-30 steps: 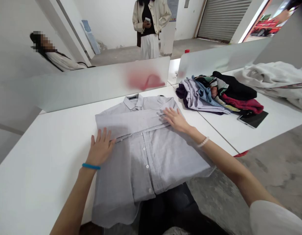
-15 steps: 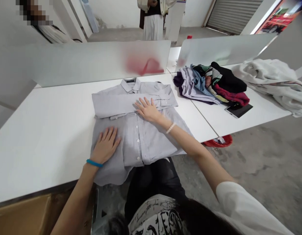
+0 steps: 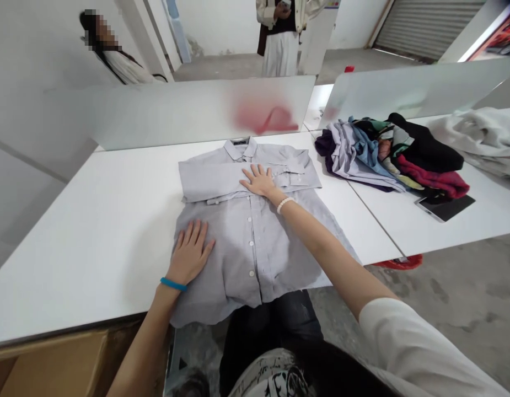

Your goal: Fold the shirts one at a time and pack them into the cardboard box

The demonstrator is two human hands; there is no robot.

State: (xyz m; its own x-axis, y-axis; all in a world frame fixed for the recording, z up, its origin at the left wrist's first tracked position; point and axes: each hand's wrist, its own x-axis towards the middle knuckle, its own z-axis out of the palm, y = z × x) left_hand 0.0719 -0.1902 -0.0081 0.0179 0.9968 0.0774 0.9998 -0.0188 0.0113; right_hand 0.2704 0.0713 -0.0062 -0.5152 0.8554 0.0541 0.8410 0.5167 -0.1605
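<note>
A light grey button-up shirt [image 3: 234,237] lies front side up on the white table [image 3: 93,220], its collar at the far side. Its sleeves are folded across the chest, and its hem hangs a little over the near table edge. My left hand [image 3: 191,253], with a blue band at the wrist, rests flat on the lower left of the shirt, fingers spread. On the folded sleeves lies my right hand [image 3: 258,181], palm down with fingers apart; a white beaded bracelet circles that wrist.
A heap of mixed clothes [image 3: 387,154] sits to the right, beside a dark-screened phone [image 3: 445,207]. White cloth [image 3: 482,138] lies farther right. Frosted dividers [image 3: 197,110] line the table's back. Below are a red basket [image 3: 403,263] and a cardboard box [image 3: 52,364]. Two people are beyond the dividers.
The view has shifted left, so everything appears farther right. The shirt's lower front looks flatter and smoother. Both hands stay spread on it in nearly the same places.
</note>
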